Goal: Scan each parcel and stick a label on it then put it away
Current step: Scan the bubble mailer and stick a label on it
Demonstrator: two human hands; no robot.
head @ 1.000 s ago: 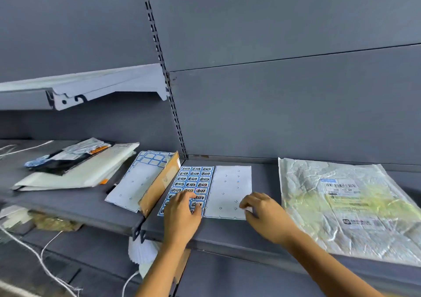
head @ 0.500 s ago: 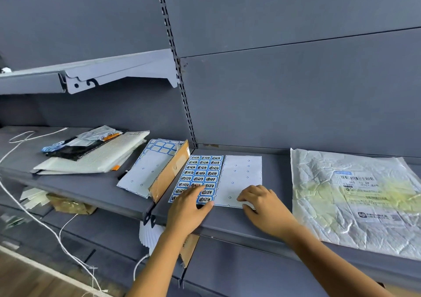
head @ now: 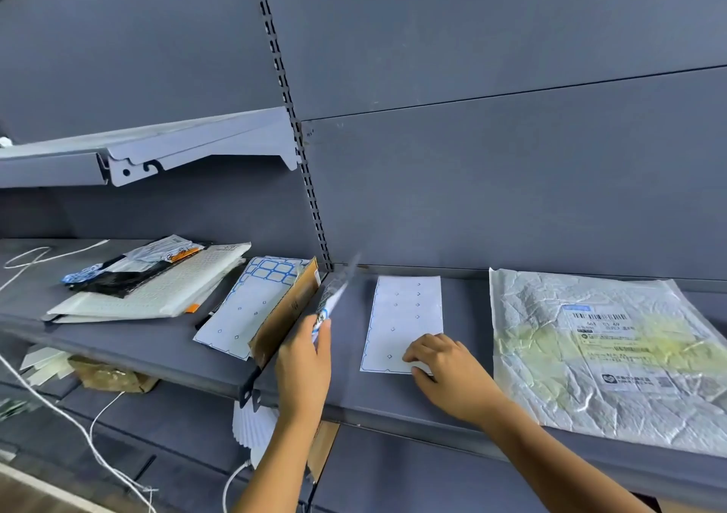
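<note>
We note the sticker sheet blurred and edge-on above the grey steel shelf, pinched in the left hand. The right hand grips the near corner of a stripped backing sheet with bent fingers. To the right lies a crumpled white mailer; its barcode label is unreadable.

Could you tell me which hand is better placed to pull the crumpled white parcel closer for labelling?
Right, probably. The right hand touches the blank sheet just beside the parcel, while the left hand is farther off and grips the raised label sheet.
</note>
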